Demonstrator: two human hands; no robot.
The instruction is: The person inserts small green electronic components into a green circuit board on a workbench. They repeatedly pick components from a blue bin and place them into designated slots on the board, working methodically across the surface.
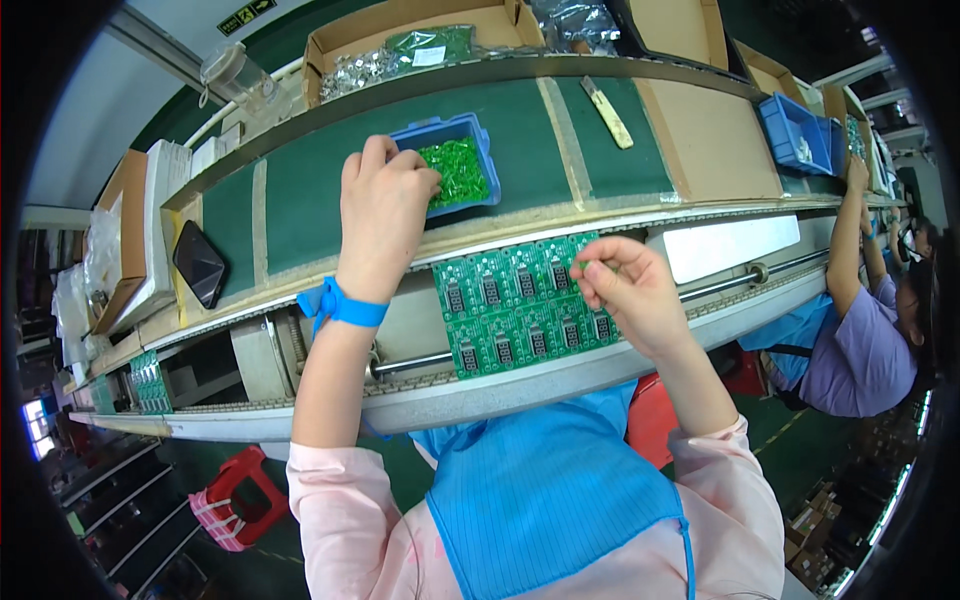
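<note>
My left hand (385, 205), a blue strap at its wrist, reaches over the near left side of a blue bin (482, 135). Its fingers are curled, with the tips at a heap of small green components (458, 170); what they pinch is hidden. A panel of green circuit boards (515, 300), each with a dark digit display, lies across the conveyor rails in front of me. Above the panel's right end, my right hand (635, 295) is closed in a pinch. Anything between those fingertips is too small to name.
A utility knife (608, 115) lies on the green shelf right of the bin. A dark phone (200, 265) rests at the left. Behind stands a cardboard box (420, 22) of bagged parts. At the far right, a co-worker in a purple shirt (862, 350) reaches past a blue tray (795, 130).
</note>
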